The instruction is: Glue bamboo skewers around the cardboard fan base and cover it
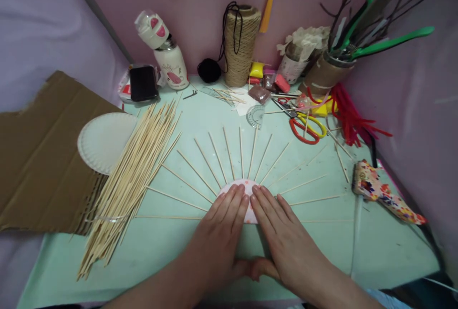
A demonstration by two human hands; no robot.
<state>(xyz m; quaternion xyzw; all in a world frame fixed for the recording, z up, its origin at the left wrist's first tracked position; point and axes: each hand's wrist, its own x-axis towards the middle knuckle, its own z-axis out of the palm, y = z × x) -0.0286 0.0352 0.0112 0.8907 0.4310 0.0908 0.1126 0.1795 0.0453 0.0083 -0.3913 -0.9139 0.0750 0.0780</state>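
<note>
A pink patterned half-circle [246,184] lies flat on the pale green table. Several thin wooden skewers [206,160] fan out from its curved edge like rays, their inner ends hidden. My left hand [222,225] rests flat on the left part of the half-circle, fingers stretched out. On the right part lies my right hand [281,225], also flat with its fingers straight. The two thumbs meet below the straight edge. Neither hand grips anything. To the left lies a large pile of loose skewers [132,175].
Brown cardboard [43,156] and a white paper plate [103,139] lie at left. Along the back stand a white bottle [171,65], a twine spool [241,51] and a tool-filled cardboard holder [327,70]. Scissors [304,130] and a floral glue gun [386,194] lie at right.
</note>
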